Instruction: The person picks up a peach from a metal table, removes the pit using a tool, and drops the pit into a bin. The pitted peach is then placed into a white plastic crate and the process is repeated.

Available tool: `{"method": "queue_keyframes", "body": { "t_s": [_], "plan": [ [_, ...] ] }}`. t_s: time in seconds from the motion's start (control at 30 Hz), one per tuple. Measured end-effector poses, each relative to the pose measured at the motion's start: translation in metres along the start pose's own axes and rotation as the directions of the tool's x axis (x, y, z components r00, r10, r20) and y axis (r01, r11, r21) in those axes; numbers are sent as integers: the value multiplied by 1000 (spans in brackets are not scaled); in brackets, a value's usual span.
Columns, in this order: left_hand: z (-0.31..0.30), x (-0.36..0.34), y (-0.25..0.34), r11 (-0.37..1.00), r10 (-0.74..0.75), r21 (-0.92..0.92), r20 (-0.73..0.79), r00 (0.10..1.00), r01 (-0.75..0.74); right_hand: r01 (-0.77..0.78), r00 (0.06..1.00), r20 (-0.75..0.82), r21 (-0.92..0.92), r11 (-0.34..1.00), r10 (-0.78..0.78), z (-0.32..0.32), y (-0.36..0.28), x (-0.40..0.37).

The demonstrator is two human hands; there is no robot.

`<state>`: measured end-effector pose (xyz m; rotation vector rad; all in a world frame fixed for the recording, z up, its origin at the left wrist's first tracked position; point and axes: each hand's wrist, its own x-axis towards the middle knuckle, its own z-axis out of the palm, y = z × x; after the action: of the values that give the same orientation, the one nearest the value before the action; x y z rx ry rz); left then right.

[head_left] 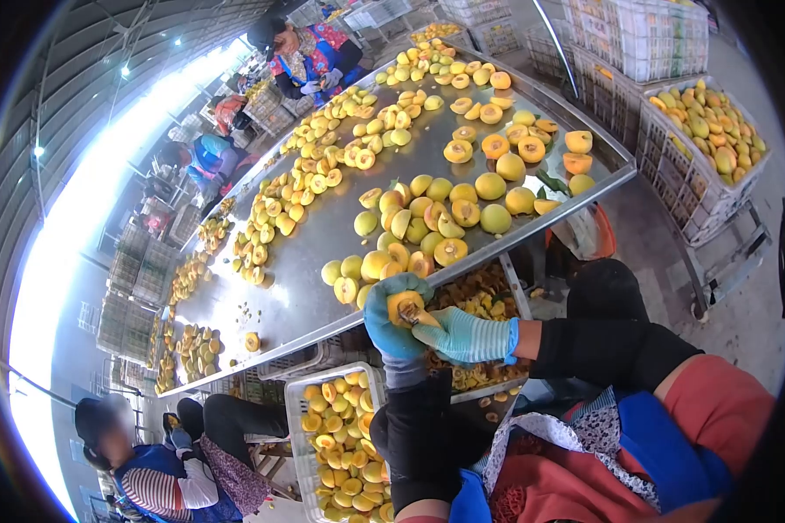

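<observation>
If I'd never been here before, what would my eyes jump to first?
Probably the yellow-orange fruit, lots of it cut open, spread over the big shiny metal table in the middle. Next, by its near edge, the blue-gloved left hand holds a cut fruit, with the striped-gloved right hand close against it. At upper right, a crate is heaped with more fruit.

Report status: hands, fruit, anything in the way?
Left hand closed around a cut fruit. Right hand close against it, own grip unclear. More fruit on the table; nothing visibly blocking the hands.
</observation>
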<state>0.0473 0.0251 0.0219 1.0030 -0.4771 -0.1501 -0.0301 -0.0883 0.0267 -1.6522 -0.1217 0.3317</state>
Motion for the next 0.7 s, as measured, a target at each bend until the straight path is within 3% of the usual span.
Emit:
{"method": "queue_keyframes", "body": {
  "t_s": [0.13,0.2,0.27,0.43,0.53,0.63,0.7],
  "plan": [
    [6,3,-1,981,-125,136,-81,989,136,313,911,-171,-309,898,-376,-11,37,20],
    [8,2,5,956,-61,287,-27,998,66,235,932,-202,-291,927,-300,-15,21,5],
    [10,-4,17,976,-162,152,34,986,155,209,959,-125,-300,931,-256,-15,18,7],
    [20,-8,10,986,-167,-40,-228,959,162,177,979,-93,-67,982,-182,1,20,5],
    [4,-6,4,988,-95,109,-96,991,105,254,954,-123,-164,953,-275,4,29,12],
    [15,-6,12,960,-165,190,-201,966,204,155,980,-74,-301,941,-186,-5,21,8],
    [8,-5,11,954,-165,232,-126,978,190,141,983,-78,-265,954,-167,-3,25,8]
  ]
}}
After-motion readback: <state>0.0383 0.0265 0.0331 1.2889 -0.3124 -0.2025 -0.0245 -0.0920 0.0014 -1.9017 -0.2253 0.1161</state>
